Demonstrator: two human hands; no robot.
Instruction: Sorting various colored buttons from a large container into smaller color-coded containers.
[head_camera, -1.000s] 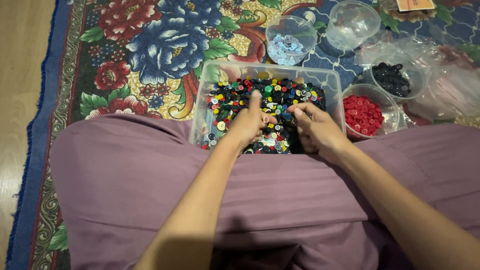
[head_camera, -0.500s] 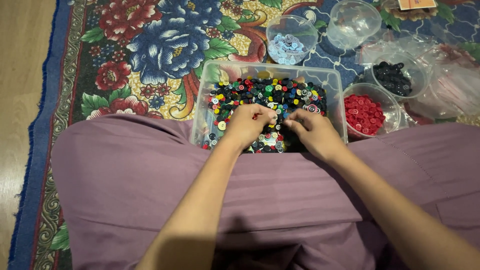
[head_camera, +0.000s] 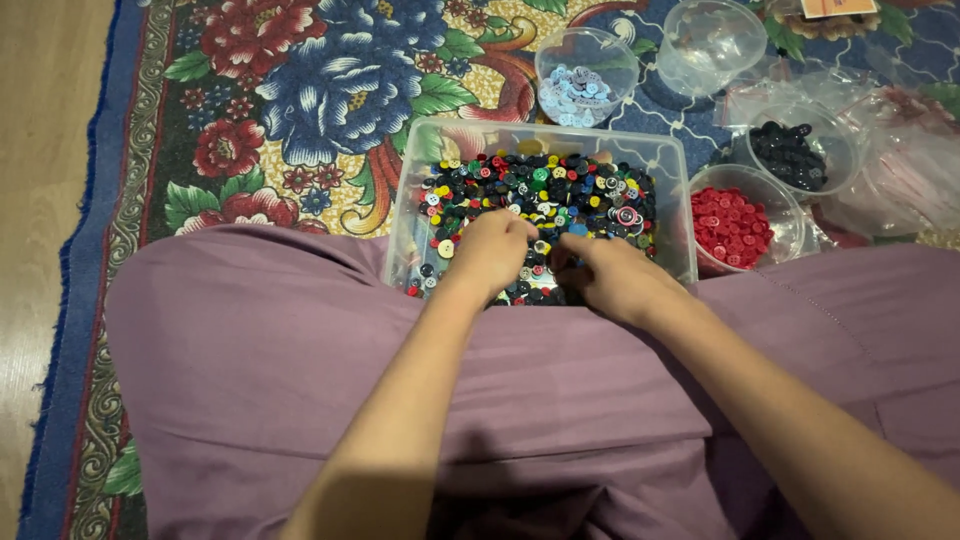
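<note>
Down among the mixed buttons (head_camera: 540, 195), the left hand (head_camera: 490, 250) curls its fingers loosely into the pile, while the right hand (head_camera: 610, 275) pinches its fingertips together there; whether either grips a button cannot be told. Both work inside a clear plastic tub (head_camera: 430, 140) on a floral rug (head_camera: 300, 90), beside a bowl of red buttons (head_camera: 730, 225).

This looks like a room in a home, with the person seated on the floor. A woven rug (head_camera: 300, 90) with big red and blue flowers and a blue border covers most of the ground, and bare wooden floor (head_camera: 40, 150) shows at the far left. Clear household tubs (head_camera: 700, 40) of sorted buttons stand on the rug, far and right.
</note>
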